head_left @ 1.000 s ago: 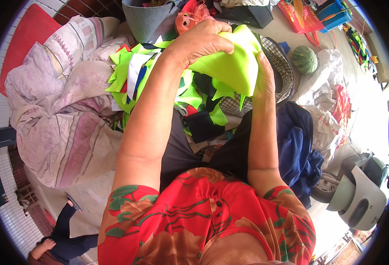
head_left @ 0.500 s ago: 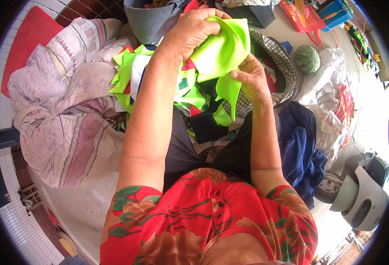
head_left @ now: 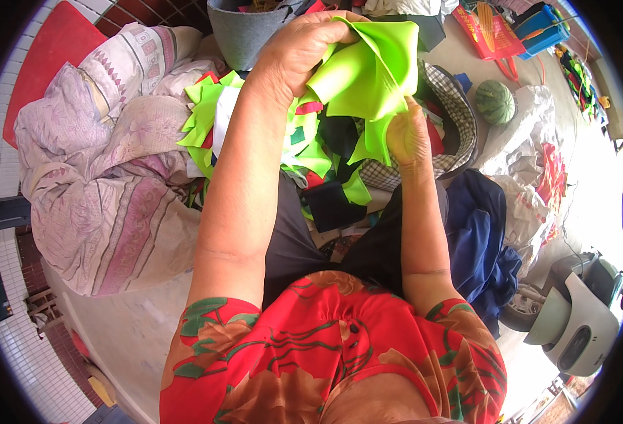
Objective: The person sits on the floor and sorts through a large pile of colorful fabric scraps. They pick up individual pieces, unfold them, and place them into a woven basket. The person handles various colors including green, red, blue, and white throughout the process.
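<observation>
A bright lime-green piece of fabric point(head_left: 368, 71) hangs folded and creased between my two hands. My left hand point(head_left: 301, 53) is closed on its upper left part, with the fingertips partly behind the cloth. At its lower right edge my right hand point(head_left: 408, 134) grips it, the fingers mostly hidden behind it. A pointed end of the cloth droops beside the right hand. Below lies a heap of fabric scraps point(head_left: 202, 116) in lime green, white, red and black. A dark scrap point(head_left: 335, 205) rests at its near side, between my knees.
Patterned pale bedding point(head_left: 99, 177) is bundled at the left. Behind stands a grey felt bin point(head_left: 248, 35). On the right are a checked fabric basket point(head_left: 467, 131), a watermelon point(head_left: 495, 102), dark blue cloth point(head_left: 474, 219), white plastic sacking point(head_left: 520, 134) and a red bag point(head_left: 492, 35).
The lime-green fabric has shifted a little to the right and spread wider. My right hand has turned, hiding its thumb, and the drooping end has drawn up.
</observation>
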{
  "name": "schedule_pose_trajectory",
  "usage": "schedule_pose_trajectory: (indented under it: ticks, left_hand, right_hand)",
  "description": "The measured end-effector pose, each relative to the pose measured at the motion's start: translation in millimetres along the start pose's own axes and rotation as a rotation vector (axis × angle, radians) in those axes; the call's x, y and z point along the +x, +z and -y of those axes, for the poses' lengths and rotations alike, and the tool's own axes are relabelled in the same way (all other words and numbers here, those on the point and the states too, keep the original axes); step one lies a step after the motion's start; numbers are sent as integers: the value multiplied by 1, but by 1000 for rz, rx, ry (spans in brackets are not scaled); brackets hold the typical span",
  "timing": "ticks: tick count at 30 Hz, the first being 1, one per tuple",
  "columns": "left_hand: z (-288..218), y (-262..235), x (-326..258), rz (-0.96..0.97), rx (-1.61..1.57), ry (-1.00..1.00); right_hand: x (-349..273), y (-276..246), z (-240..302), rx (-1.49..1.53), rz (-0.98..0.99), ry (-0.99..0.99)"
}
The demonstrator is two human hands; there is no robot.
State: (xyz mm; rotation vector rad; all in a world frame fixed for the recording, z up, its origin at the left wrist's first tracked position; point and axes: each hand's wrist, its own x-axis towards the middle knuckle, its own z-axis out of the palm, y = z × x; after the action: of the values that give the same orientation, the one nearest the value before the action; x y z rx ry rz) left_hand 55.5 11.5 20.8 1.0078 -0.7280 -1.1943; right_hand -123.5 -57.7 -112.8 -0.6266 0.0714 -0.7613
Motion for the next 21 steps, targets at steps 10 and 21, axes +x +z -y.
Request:
schedule_pose_trajectory:
  ticks: [10,21]
  left_hand:
    - [27,9,7,44,709,40]
    - [28,5,9,52,1149,99]
  right_hand:
    - [-3,0,1,627,232,0]
    - [-1,-17,-2,66,-319,24]
